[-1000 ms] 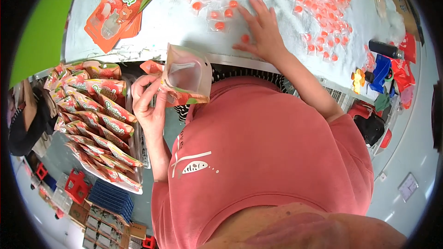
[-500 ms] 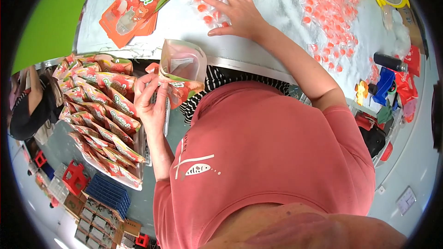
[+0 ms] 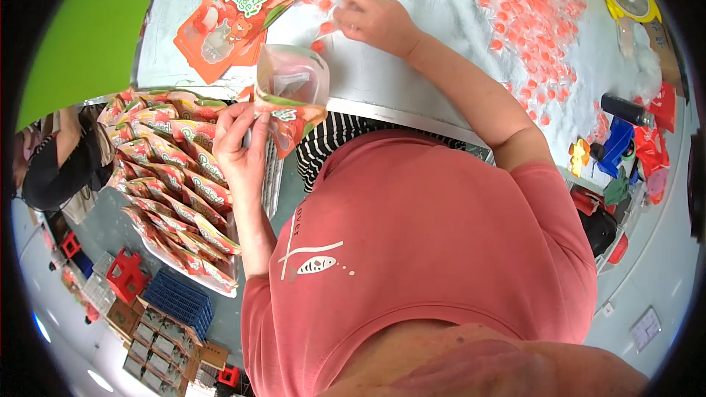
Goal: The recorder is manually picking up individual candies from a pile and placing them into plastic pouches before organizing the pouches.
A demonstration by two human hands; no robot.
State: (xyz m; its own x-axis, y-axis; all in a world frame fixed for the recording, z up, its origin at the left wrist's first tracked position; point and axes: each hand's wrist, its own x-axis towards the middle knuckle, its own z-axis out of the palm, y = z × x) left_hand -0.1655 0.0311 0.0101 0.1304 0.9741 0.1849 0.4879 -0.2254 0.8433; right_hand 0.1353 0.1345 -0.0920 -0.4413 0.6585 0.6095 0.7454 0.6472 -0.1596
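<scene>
Orange-printed and open at its mouth, the stand-up pouch (image 3: 288, 99) sits upright in the left hand (image 3: 239, 143), whose fingers are closed around its lower edge, just off the near edge of the grey table (image 3: 412, 66). Further out, the right hand (image 3: 375, 20) rests on the tabletop with fingers curled together over small wrapped orange sweets (image 3: 323, 4); whether it has pinched one I cannot tell. Pouch and right hand are apart, the pouch nearer the body.
</scene>
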